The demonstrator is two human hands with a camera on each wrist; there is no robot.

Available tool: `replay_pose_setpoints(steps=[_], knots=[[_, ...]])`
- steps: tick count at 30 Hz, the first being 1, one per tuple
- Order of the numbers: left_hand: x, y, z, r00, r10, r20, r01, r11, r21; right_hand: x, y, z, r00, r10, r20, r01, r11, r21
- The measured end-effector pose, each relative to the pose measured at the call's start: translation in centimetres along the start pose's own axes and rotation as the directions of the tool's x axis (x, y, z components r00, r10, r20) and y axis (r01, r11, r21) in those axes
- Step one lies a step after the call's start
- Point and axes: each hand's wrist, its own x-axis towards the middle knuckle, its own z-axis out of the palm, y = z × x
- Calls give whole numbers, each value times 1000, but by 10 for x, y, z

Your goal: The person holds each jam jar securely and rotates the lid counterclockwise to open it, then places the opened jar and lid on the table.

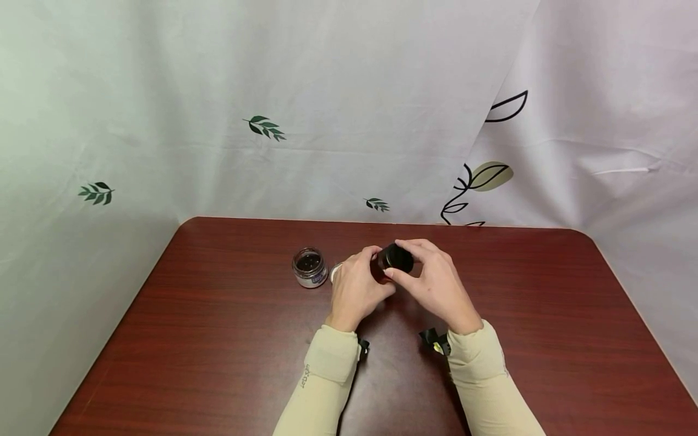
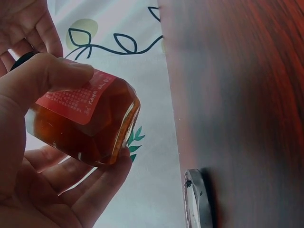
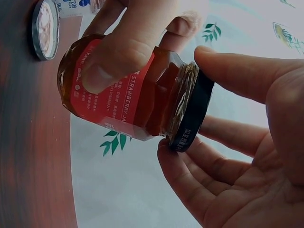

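Note:
A strawberry jam jar with a red label and amber-red contents is held tilted above the table. My left hand grips the jar's body, thumb across the label and fingers beneath the glass. The black lid sits on the jar's neck, with glass threads showing beside its edge. Thumb and fingertips of my right hand pinch that lid by its rim. A second, open jar with dark contents stands to the left. Beside it lies a loose lid, pale inside up, partly hidden by my left hand in the head view.
The dark red wooden table has rounded far corners. Behind it hangs a white curtain printed with leaves. Black wrist straps show at both cream sleeves.

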Motion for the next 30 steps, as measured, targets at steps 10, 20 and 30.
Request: replay_pose_setpoints(steps=[10,20,30], knots=[[0,-1,0,1000,4,9,-4,1000,10,-1,0,-2,1000,-18,12,18,1000,-23],[0,0,0,1000,-5,20,5,1000,1,-1,2,-2,999,-43,18,43,999,-22],[0,0,2,999,-15,46,15,1000,-9,0,2,-5,998,-46,41,47,999,-25]])
